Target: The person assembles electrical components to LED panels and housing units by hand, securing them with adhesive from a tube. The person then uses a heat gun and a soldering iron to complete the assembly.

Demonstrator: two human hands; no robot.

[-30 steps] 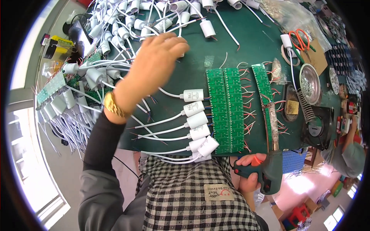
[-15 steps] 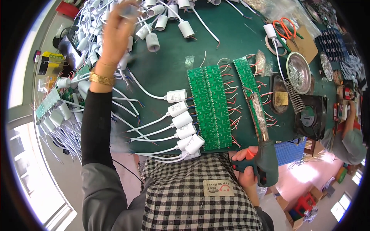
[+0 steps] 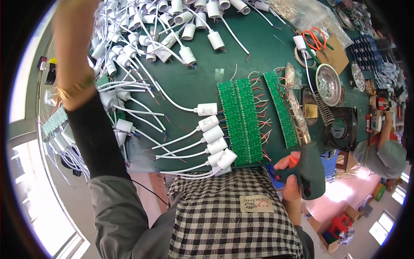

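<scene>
My left hand (image 3: 76, 41) is raised at the upper left, blurred, its fingers cut off by the picture's edge; a gold bracelet circles the wrist. My right hand (image 3: 290, 172) grips a dark green soldering gun (image 3: 312, 172) near the table's front edge, its stained metal barrel pointing up and away. Left of the barrel lies a narrow green circuit board strip (image 3: 280, 110) with red and white wires. Two wider board strips (image 3: 241, 123) lie side by side. Along their left edge sit several white cylindrical caps with cables (image 3: 213, 134), some wire ends touching the boards.
A heap of white capped cables (image 3: 172, 26) covers the far left. At the right are orange-handled scissors (image 3: 317, 41), a metal dish (image 3: 327, 85), a coiled spring holder (image 3: 324, 110) and a black fan (image 3: 341, 128). Another person (image 3: 379, 151) sits at the far right.
My left hand has swung left and toward the picture's top edge, away from the heap. The view has shifted slightly; my right hand still grips the soldering gun.
</scene>
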